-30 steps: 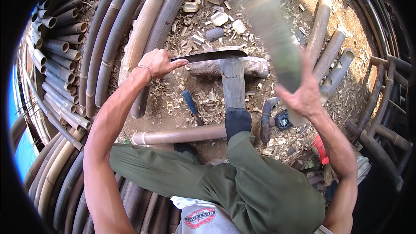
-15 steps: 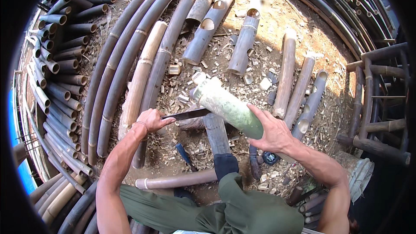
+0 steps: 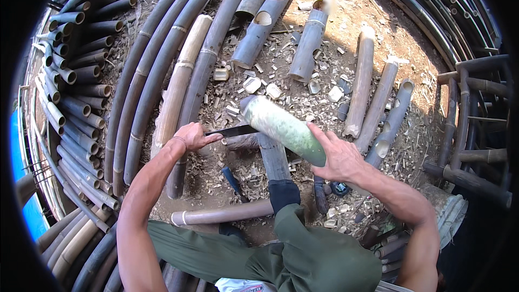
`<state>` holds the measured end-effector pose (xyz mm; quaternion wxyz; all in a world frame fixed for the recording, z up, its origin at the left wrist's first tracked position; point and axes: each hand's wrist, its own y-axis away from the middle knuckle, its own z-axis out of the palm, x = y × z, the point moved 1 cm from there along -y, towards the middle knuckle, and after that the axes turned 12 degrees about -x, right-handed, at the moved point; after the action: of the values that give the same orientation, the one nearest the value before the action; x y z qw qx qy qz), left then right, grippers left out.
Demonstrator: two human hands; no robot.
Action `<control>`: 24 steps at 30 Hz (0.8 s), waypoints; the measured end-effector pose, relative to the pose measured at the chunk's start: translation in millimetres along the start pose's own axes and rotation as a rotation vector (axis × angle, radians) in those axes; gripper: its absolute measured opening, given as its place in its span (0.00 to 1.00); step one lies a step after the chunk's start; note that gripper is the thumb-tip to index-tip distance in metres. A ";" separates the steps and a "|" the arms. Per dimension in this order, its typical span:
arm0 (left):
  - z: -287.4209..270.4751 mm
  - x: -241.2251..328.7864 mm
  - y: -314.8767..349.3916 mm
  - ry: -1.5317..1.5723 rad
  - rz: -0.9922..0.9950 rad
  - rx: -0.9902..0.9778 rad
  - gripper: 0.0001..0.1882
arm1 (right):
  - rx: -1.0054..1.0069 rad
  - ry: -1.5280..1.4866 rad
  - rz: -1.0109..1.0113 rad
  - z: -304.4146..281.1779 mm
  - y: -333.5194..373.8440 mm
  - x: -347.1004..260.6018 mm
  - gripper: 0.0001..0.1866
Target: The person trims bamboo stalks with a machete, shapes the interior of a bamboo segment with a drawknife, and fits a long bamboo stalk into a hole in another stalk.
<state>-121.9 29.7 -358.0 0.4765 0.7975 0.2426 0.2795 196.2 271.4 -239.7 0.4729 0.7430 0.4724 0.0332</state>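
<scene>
Stacked poles: a bundle of dark bamboo poles (image 3: 70, 75) with cut ends showing, at 9 to 10 o'clock along the rim.
Long culms: grey and tan bamboo culms (image 3: 162, 75) sweep from 8 o'clock up to 12 o'clock, lying side by side on the chip-strewn ground (image 3: 324, 59).
Left hand: the left hand (image 3: 192, 136), just left of centre, is closed around the handle of a dark-bladed knife (image 3: 232, 130); the blade points toward 3 o'clock and meets the green piece.
Chopping block: a short log (image 3: 243, 141) lies just under the blade, touching an upright grey post (image 3: 273, 157).
Small tool: a blue-handled tool (image 3: 232, 179) lies on the chips at 6 o'clock from the blade.
Green bamboo section: the green bamboo section (image 3: 281, 127) sits at centre, tilted, upper end toward 11 o'clock, lower end in the right hand.
Right hand: the right hand (image 3: 338, 159) grips the lower end of the section, fingers wrapped over it.
Cut pieces: short bamboo lengths (image 3: 373, 92) lie at 1 to 3 o'clock, well apart from the hands.
Frame: a bamboo frame (image 3: 476, 130) stands at 3 o'clock.
</scene>
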 end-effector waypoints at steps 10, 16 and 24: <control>-102.5 32.7 21.7 -0.444 0.012 0.163 0.46 | 0.258 -1.024 -0.196 -47.2 22.3 13.9 0.49; 38.9 34.0 53.0 0.301 -0.033 0.659 0.27 | 0.267 -1.220 -0.214 -38.8 46.8 16.6 0.45; 113.7 31.0 65.5 0.028 0.078 0.532 0.12 | 0.207 -1.033 -0.148 -29.2 45.5 22.6 0.52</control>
<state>-14.5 -49.2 -336.9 0.2355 0.8996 0.2831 0.2350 224.7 302.7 -199.2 0.5693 0.6699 0.2300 -0.4173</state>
